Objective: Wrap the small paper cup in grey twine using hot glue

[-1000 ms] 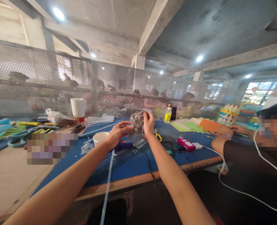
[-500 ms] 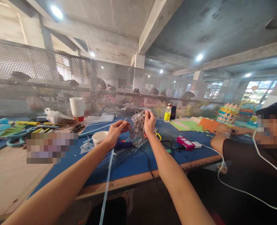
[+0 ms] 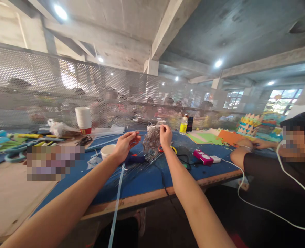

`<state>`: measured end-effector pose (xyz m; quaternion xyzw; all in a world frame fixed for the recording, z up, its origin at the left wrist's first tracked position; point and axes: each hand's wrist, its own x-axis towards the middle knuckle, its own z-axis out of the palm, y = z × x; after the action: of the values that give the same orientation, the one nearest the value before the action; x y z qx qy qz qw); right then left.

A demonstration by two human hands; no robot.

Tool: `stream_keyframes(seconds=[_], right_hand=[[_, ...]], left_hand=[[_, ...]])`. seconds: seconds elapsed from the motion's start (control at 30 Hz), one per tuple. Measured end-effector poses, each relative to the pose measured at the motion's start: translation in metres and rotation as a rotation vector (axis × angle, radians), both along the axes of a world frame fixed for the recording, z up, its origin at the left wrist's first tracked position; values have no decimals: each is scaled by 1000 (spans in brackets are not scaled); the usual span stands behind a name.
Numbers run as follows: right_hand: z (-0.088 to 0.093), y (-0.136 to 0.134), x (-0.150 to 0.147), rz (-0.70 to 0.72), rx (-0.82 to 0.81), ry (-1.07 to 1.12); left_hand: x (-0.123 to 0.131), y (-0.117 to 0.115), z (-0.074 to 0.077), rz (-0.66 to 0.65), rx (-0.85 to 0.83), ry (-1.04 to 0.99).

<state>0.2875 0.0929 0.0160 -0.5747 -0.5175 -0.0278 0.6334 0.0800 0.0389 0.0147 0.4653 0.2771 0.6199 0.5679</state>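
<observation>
A tangled grey bundle of thin strands, like cord or wire (image 3: 151, 140), stands over the middle of the blue table. At its upper right edge, my right hand (image 3: 165, 136) is closed in a pinch on the strands. To the left of the bundle, my left hand (image 3: 128, 144) is pinched too; a faint thin line seems to run from its fingertips toward the bundle, but I cannot make out what it grips. Just behind my left wrist sits a white paper cup (image 3: 108, 151). Thin clear strips (image 3: 132, 172) lie below the bundle, beside a dark blue object (image 3: 136, 159).
A cup stack (image 3: 83, 120) and blue-handled scissors (image 3: 14, 155) lie left. A yellow-labelled bottle (image 3: 183, 124), a magenta box (image 3: 203, 157) and green paper (image 3: 202, 137) are right. A pale strip (image 3: 117, 203) hangs over the table edge (image 3: 132, 199). A co-worker's arm (image 3: 239, 155) rests at right.
My left hand has shifted slightly left, and its fingers have drawn away from the bundle. The bundle hangs a little lower. My right hand keeps its pinch.
</observation>
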Motion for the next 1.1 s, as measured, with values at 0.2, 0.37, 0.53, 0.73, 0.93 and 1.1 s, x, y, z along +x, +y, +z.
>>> stream_keyframes(seconds=[0.2,0.37,0.53,0.73,0.93,1.1], right_hand=[[0,-3,-10,248,29,-67],[-5,0,-31,971,-162,-48],[-10,0,-36,1016,-189,-13],[-3,0,-27,779,-27,104],[-2,3,-21,602,-3,223],[1,9,-7,584,50,619]], left_hand=[[3,0,-1,2,55,45],[4,-3,-1,-8,90,109],[3,-4,2,30,121,137],[3,-5,2,82,156,180],[6,-8,4,138,219,276],[5,-7,5,190,232,305]])
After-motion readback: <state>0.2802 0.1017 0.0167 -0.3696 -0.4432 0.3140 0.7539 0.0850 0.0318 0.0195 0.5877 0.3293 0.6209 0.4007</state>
